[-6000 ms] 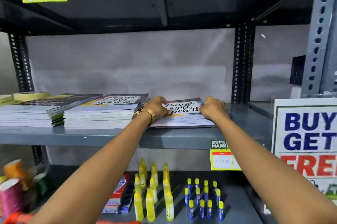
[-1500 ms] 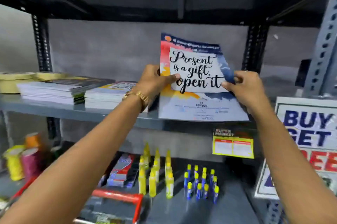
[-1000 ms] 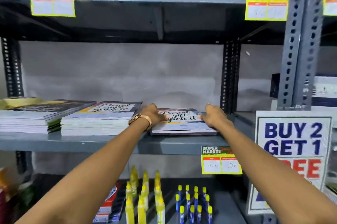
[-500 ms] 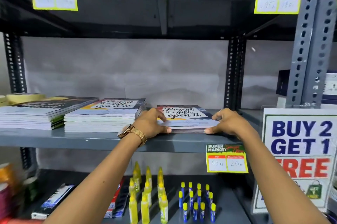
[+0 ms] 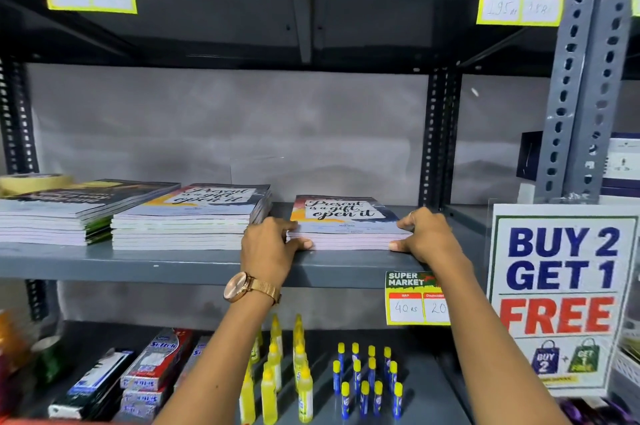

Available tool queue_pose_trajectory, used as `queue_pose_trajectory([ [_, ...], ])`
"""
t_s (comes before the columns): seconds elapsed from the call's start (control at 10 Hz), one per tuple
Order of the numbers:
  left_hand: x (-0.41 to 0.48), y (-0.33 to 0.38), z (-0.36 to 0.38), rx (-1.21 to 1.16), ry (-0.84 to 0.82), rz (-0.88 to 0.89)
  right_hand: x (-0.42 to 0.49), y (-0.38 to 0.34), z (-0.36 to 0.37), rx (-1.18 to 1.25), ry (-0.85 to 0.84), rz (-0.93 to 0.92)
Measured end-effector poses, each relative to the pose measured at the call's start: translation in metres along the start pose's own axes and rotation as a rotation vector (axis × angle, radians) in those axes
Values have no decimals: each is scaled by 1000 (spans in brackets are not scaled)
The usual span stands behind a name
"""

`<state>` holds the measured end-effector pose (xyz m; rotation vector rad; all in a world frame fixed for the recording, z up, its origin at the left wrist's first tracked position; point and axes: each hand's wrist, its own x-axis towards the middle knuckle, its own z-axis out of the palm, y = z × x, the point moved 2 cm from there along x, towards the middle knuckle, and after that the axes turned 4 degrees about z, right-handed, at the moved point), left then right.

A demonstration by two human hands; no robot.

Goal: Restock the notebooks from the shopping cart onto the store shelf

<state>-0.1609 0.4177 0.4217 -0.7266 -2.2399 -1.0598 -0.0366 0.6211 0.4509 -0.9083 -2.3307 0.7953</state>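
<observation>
Notebooks in a short pile (image 5: 348, 229) lie flat on the grey store shelf (image 5: 194, 267), at its right end, the top cover reading "Present is a gift, open it". The left hand (image 5: 268, 249) presses against the pile's left edge and the right hand (image 5: 424, 237) against its right edge; the fingers (image 5: 398, 245) are loosely curled, bracing the sides rather than gripping, so the pile looks set down and is being squared up.

Three piles of notebooks sit on this shelf in all: this low one, a taller pile with the same cover (image 5: 188, 222) just to its left, and a dark-covered pile (image 5: 65, 215) further left. The right pile holds only a few books, too thin at the edges to count exactly.

Restocking seems partly done. The shopping cart is out of view, so what remains cannot be told.

On the shelf below stand about ten yellow glue bottles (image 5: 277, 379) and about fourteen small blue glue sticks (image 5: 367, 376). A "Buy 2 Get 1 Free" sign (image 5: 561, 296) stands at right.
</observation>
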Motion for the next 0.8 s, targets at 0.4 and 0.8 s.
queue_pose_trajectory([
  [0.4, -4, -2, -7, -197, 44, -81, -3, 9, 0, -2, 115, 4],
  [0.8, -4, 8, -11, 37, -107, 63, -55, -10, -11, -31, 195, -134],
])
